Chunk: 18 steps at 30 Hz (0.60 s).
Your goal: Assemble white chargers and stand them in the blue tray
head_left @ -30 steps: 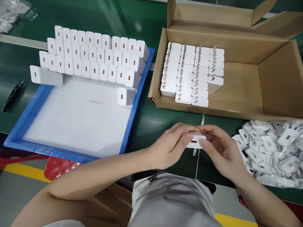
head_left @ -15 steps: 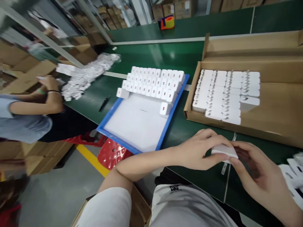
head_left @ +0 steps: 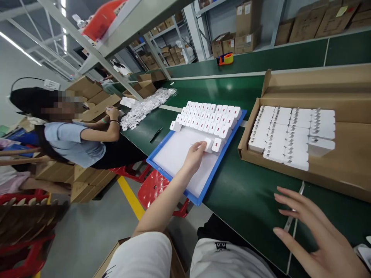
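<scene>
My left hand [head_left: 194, 156] pinches a white block [head_left: 207, 145] over the blue-rimmed tray [head_left: 162, 168], just left of a single white block [head_left: 217, 145] with a small red mark. Behind it, rows of similar white blocks [head_left: 208, 117] stand on the tray's far part. My right hand [head_left: 310, 227] hovers above the green table near its front edge, fingers spread and holding nothing. Beneath its fingers lies a thin metallic tool [head_left: 289, 223], partly covered. To the right, an open cardboard box [head_left: 344, 154] holds white blocks with metal prongs [head_left: 285, 131].
At the left, a person in a blue shirt [head_left: 65, 135] handles something small beside a heap of small white pieces [head_left: 147, 108]. A black pen [head_left: 155, 135] lies left of the tray. Orange tape [head_left: 225, 59] sits at the back. A red stool [head_left: 152, 188] stands below the table.
My left hand has moved left from beside my right hand to the tray, carrying the white block. My right hand has let go and opened. The view has shifted, showing more of the left side.
</scene>
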Tool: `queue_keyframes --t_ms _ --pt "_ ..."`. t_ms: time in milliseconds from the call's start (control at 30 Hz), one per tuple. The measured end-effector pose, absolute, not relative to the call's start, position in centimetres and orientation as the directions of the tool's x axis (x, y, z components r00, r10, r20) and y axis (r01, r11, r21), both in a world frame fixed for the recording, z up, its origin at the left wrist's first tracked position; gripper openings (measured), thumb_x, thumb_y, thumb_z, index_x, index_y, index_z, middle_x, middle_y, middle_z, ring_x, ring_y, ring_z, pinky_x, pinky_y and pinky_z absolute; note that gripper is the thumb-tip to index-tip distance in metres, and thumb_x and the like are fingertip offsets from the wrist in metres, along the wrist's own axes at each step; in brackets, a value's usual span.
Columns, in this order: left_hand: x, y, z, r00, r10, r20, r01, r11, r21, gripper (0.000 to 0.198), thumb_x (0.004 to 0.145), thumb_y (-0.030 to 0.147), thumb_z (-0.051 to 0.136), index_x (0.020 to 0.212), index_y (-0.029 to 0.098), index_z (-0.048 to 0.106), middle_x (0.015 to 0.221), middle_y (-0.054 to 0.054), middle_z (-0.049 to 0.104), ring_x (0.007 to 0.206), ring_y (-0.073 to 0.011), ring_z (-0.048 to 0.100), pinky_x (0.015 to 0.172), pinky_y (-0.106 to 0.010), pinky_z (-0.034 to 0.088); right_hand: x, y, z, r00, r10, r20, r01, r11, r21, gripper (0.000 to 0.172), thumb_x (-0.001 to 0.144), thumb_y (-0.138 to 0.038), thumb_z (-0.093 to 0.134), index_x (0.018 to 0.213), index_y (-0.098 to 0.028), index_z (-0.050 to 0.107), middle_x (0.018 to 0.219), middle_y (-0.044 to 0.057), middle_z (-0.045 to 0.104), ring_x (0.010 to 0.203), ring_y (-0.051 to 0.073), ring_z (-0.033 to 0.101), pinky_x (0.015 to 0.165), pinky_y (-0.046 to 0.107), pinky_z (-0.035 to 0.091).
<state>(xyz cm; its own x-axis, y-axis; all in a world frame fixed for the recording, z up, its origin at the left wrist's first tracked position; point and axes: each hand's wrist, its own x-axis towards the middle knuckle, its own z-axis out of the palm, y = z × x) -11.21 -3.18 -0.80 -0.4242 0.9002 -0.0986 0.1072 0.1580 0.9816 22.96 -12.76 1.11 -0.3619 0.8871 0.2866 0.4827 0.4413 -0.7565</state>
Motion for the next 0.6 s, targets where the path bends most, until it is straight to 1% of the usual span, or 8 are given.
queue_keyframes --t_ms 33,100,200,300,367,433,533,600 --pt "-11.1 -2.9 -1.4 -0.419 0.902 -0.107 0.119 0.172 0.978 0.033 0.092 0.043 0.057 0.098 0.011 0.062 0.085 -0.005 0.065 0.075 -0.0132 0.062 0.075 -0.030 0.052 23.1 -12.9 0.9 -0.403 0.877 0.263 0.497 0.450 -0.742 0.042 0.088 -0.042 0.063 0.128 -0.032 0.059 0.139 0.006 0.055 0.090 0.023 0.073 0.041 0.017 0.057" --pt "-10.7 -2.4 -2.0 -0.409 0.906 -0.111 0.153 0.188 0.970 0.031 0.094 0.041 0.056 0.102 0.011 0.062 0.089 -0.004 0.065 0.078 -0.0136 0.063 0.076 -0.033 0.054 23.4 -13.2 0.5 -0.451 0.857 0.249 0.516 0.478 -0.711 0.042 0.090 -0.040 0.059 0.131 -0.033 0.056 0.143 0.006 0.051 0.097 0.024 0.072 0.041 0.017 0.057" --pt "-10.4 -2.0 -1.9 -0.392 0.915 -0.094 0.223 0.194 0.955 0.029 0.094 0.039 0.057 0.102 0.012 0.062 0.092 -0.004 0.065 0.080 -0.0138 0.063 0.077 -0.033 0.055 23.5 -13.4 0.3 -0.459 0.845 0.272 0.524 0.506 -0.686 0.041 0.090 -0.041 0.058 0.131 -0.031 0.056 0.142 0.007 0.052 0.105 0.026 0.069 0.044 0.018 0.058" --pt "-10.5 -2.0 -1.0 -0.379 0.923 -0.061 0.285 0.180 0.941 0.030 0.091 0.039 0.061 0.099 0.011 0.065 0.094 -0.005 0.068 0.082 -0.0150 0.064 0.078 -0.033 0.054 23.4 -13.3 0.4 -0.464 0.842 0.275 0.524 0.511 -0.681 0.042 0.091 -0.041 0.057 0.132 -0.030 0.055 0.142 0.007 0.052 0.111 0.026 0.066 0.040 0.014 0.055" --pt "-10.6 -2.4 -0.3 -0.347 0.936 -0.056 0.307 0.169 0.937 0.034 0.086 0.043 0.066 0.099 0.011 0.069 0.096 -0.007 0.071 0.083 -0.0176 0.066 0.079 -0.032 0.053 23.3 -13.3 0.5 -0.472 0.835 0.285 0.517 0.523 -0.677 0.042 0.092 -0.040 0.057 0.132 -0.029 0.055 0.143 0.008 0.051 0.111 0.025 0.067 0.040 0.014 0.054" --pt "-10.7 -2.9 0.3 -0.288 0.955 -0.069 0.314 0.162 0.936 0.041 0.078 0.045 0.074 0.103 0.013 0.071 0.100 -0.009 0.073 0.086 -0.0207 0.068 0.081 -0.032 0.053 23.4 -13.3 0.5 -0.483 0.824 0.296 0.509 0.539 -0.671 0.041 0.092 -0.039 0.058 0.132 -0.029 0.055 0.143 0.008 0.050 0.111 0.025 0.067 0.043 0.014 0.056" --pt "-10.6 -3.4 0.5 -0.224 0.970 -0.098 0.312 0.167 0.935 0.057 0.066 0.038 0.084 0.114 0.015 0.066 0.103 -0.011 0.073 0.089 -0.0237 0.070 0.083 -0.034 0.054 23.6 -13.4 0.4 -0.485 0.816 0.314 0.495 0.553 -0.670 0.040 0.092 -0.039 0.058 0.132 -0.029 0.055 0.143 0.007 0.050 0.113 0.025 0.065 0.051 0.015 0.060" --pt "-10.5 -3.3 -0.1 -0.221 0.969 -0.108 0.309 0.175 0.935 0.063 0.063 0.032 0.087 0.118 0.014 0.062 0.101 -0.012 0.073 0.089 -0.0248 0.071 0.084 -0.037 0.056 23.7 -13.5 0.5 -0.486 0.820 0.304 0.488 0.543 -0.683 0.041 0.093 -0.039 0.057 0.133 -0.029 0.054 0.143 0.008 0.050 0.114 0.025 0.065 0.048 0.014 0.059"
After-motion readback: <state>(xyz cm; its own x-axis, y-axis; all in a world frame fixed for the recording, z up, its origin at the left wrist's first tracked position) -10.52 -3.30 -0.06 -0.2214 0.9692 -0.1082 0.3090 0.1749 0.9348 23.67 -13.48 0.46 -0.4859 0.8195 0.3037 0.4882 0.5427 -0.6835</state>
